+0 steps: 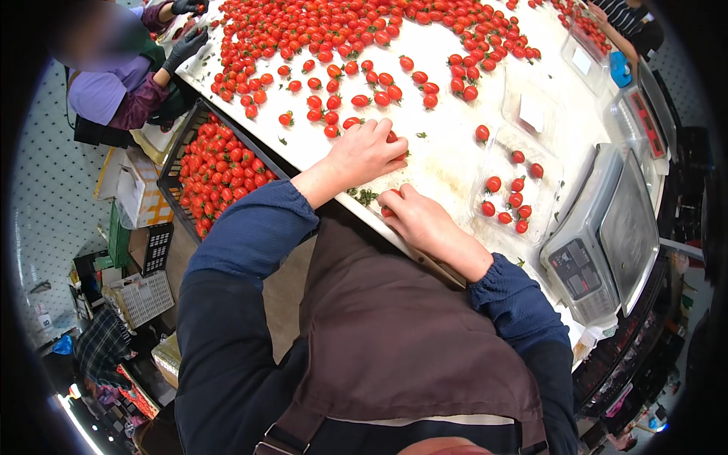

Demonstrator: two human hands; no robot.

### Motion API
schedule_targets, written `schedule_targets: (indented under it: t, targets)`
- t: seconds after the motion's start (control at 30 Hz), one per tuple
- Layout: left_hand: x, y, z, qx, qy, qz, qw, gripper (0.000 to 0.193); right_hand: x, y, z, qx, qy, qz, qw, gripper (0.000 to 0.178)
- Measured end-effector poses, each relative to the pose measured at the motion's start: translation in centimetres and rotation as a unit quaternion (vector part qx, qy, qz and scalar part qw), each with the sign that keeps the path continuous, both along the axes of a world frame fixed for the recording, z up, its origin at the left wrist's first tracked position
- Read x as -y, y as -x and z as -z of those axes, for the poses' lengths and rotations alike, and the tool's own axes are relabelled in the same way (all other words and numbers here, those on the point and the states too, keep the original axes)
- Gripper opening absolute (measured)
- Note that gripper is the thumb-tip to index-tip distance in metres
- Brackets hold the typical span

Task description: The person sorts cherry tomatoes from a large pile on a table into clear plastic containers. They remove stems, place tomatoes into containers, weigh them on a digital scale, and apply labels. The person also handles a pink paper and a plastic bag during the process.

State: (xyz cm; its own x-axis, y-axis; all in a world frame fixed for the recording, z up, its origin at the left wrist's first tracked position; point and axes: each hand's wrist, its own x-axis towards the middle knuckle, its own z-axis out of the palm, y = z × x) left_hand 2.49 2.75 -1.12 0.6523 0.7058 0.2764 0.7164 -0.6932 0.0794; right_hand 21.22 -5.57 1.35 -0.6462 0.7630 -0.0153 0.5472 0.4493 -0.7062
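Observation:
Cherry tomatoes [318, 23] lie in a thick spread over the far part of the white table [447, 129], with looser ones nearer me. My left hand [364, 154] is closed over the table, red tomato [392, 137] showing between its curled fingers; how many it holds is hidden. Close to the front edge, my right hand [423, 218] pinches another tomato [387, 211], partly covered by the fingers. Between the hands and the edge lies a small heap of green stem tops [364, 196]. Right of my hands, a clear plastic box [497, 231] holds several tomatoes.
A grey scale [588, 258] stands at the right, with another scale [644, 121] beyond it. More clear boxes [531, 106] lie behind. Below the table's left edge is a black crate [171, 182] full of tomatoes. A co-worker's gloved hand [186, 49] is at far left; another person [633, 30] is at far right.

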Motion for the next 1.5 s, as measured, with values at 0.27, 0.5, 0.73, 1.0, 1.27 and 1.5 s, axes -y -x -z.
schedule_targets:
  t: [0.27, 0.5, 0.73, 1.0, 1.27, 1.5]
  targets:
    - [0.7, 0.1, -1.2, 0.609, 0.494, -0.172, 0.597, 0.030, 0.3, -4.7, -3.4, -0.495, 0.602, 0.144, 0.610, 0.024]
    - [2.6, -6.3, -6.0, 0.644, 0.635, -0.189, 0.382, 0.030, -0.5, -7.5, -6.4, -0.578, 0.536, 0.114, 0.605, 0.025]
    - [2.1, -16.3, -7.3, 0.527, 0.532, -0.067, 0.659, 0.030, -0.7, -14.3, -9.9, -0.463, 0.192, 0.342, 0.795, 0.025]
    - [3.6, -18.2, -6.8, 0.448, 0.315, 0.003, 0.837, 0.034, -0.9, -16.7, -5.7, -0.386, 0.157, 0.392, 0.820, 0.023]
    - [5.0, -14.8, -8.2, 0.558, 0.699, -0.062, 0.443, 0.033, 0.4, -13.3, -5.3, -0.318, 0.070, 0.317, 0.891, 0.021]
    - [5.6, -9.2, -8.9, 0.578, 0.667, -0.109, 0.457, 0.032, 0.0, -13.4, -6.3, -0.278, 0.072, 0.345, 0.894, 0.019]
